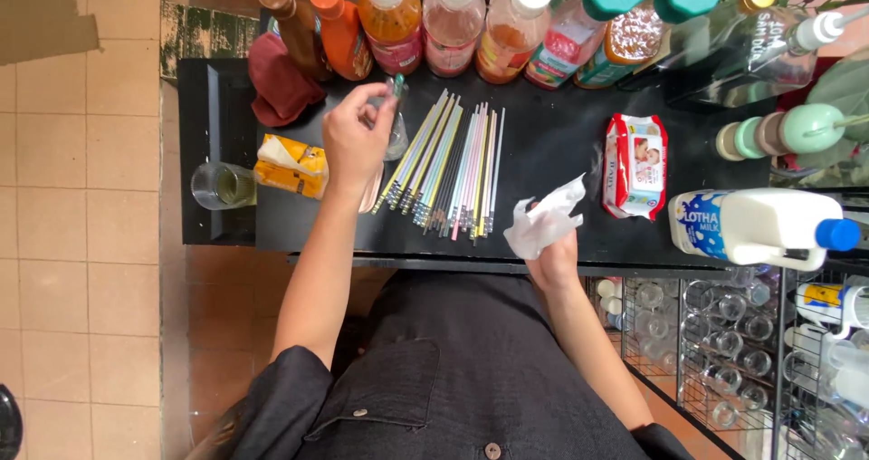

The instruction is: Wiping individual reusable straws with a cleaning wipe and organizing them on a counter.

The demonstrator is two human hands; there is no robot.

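The left hand (355, 139) is raised over the black desk (543, 152), its fingers curled shut around a thin stick with a greenish tip (397, 86) that pokes up above the fingertips, just in front of a small clear glass (396, 134) partly hidden behind the hand. The right hand (554, 259) sits at the near edge of the desk, closed on a crumpled white tissue (543, 220) that stands up from its grip. Between the two hands lies a fanned row of long slim sticks (448, 166) in pale yellow, blue, pink, white and black, laid side by side with their near ends roughly level. Left of the left hand lies a yellow packet (291, 165), and further left a drinking glass (220, 186) holding a little greenish liquid stands on the desk's lower left part. A dark red cloth (279, 84) is bunched at the back left. Along the far edge stands a line of bottles (453, 21) with orange, pink and reddish contents. Right of the tissue lies a red and white pack of wipes (635, 165), and beyond it a white milk jug with a blue cap (760, 227) lies on its side.
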